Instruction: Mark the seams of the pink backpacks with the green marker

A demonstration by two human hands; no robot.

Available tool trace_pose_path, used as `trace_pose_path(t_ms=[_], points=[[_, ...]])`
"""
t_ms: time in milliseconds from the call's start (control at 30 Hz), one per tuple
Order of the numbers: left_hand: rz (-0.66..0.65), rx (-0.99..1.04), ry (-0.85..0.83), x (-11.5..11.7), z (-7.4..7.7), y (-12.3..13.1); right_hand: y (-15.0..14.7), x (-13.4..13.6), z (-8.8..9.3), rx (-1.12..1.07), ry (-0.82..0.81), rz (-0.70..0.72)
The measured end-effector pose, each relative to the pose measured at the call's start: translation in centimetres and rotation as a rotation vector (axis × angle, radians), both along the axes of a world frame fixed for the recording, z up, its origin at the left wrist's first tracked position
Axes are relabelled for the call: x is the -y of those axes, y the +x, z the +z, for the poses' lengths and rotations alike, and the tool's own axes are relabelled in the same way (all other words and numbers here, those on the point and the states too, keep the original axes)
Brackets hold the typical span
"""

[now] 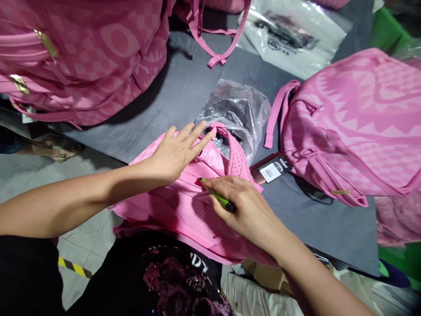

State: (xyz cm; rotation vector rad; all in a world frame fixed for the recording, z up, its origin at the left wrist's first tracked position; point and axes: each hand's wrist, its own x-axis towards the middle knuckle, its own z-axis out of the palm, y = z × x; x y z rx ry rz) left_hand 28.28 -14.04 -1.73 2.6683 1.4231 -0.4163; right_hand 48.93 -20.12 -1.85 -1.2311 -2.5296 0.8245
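Your left hand point(174, 151) lay open on a pink backpack point(184, 210); your right hand point(243, 206) gripped a green pen point(221, 200) (crumpled plastic bag point(237, 112) just beyond).

We wear a black T-shirt point(131, 281) printed with a blotchy dark pink graphic and pale lettering at six o'clock. More black fabric point(26, 276) fills eight o'clock. Our arms are uncovered down to the left hand point(174, 153) and right hand point(245, 208).
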Motion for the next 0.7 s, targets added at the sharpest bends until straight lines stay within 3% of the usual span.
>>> trace_pose_path(t_ms=[200, 433, 700], points=[[0.011, 0.042, 0.002, 0.0, -0.2, 0.2, -0.5, -1.0, 0.5, -0.084, -0.079, 0.006], [0.03, 0.042, -0.011, 0.2, 0.0, 0.3, -1.8, -1.4, 0.5, 0.135, -0.07, 0.05], [0.024, 0.053, 0.01, 0.0, -0.5, 0.1, -1.7, -1.1, 0.2, 0.061, -0.083, 0.012]])
